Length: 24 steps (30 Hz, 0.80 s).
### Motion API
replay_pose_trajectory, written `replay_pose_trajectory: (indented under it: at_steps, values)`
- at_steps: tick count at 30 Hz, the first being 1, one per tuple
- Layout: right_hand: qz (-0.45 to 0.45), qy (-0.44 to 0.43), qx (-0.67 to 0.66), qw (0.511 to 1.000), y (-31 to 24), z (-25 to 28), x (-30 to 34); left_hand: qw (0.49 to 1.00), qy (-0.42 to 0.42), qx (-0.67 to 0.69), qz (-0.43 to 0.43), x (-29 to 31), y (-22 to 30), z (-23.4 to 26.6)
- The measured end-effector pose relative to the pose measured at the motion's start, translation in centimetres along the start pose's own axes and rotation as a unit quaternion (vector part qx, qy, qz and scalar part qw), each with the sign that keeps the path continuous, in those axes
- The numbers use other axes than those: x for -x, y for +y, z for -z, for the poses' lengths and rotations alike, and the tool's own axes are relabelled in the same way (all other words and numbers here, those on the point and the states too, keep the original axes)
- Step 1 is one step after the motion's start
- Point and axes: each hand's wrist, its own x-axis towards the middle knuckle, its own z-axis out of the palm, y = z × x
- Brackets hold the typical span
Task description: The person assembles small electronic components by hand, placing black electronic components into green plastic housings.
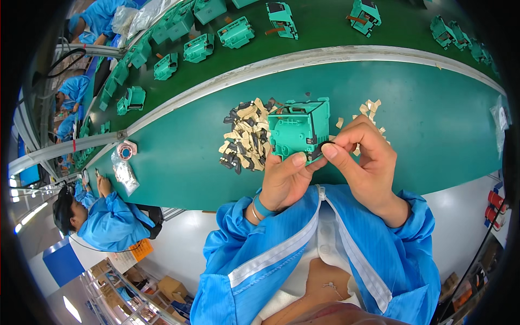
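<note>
My left hand (283, 183) grips a green plastic housing (292, 132) from below, its thumb pressed on the lower edge. The housing is held up over the table, its hollow side with dark parts and an orange-brown strip facing me. At the housing's lower right corner my right hand (370, 162) pinches a small black piece (327, 144) between thumb and forefinger. The fingers cover most of that piece, so its exact kind is hidden. Left of the housing lies a pile of black pieces with cream backing (244, 130). Loose cream backing scraps (371, 108) lie beyond my right hand.
Beyond a pale metal rail (346, 53), a dark green belt (319, 32) carries several similar green housings (236, 32). A round tape roll (127, 149) and a clear plastic bag (124, 172) lie at the table's left end. A co-worker in blue (111, 222) sits there.
</note>
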Motion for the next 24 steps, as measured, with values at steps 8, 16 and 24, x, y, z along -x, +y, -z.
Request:
replay_pose_trajectory:
  at_steps: [8, 16, 24]
  values:
    - [0.016, -0.004, 0.015, 1.0, -0.3, -0.2, 0.1, 0.998, -0.027, 0.06, 0.012, 0.1, -0.6, 1.0]
    - [0.03, 0.002, 0.018, 0.999, -0.2, -0.2, 0.1, 0.996, -0.034, 0.079, 0.019, 0.1, -0.7, 1.0]
    - [0.03, 0.003, 0.022, 0.999, -0.1, -0.3, 0.0, 0.996, -0.035, 0.086, 0.019, 0.0, -0.7, 1.2]
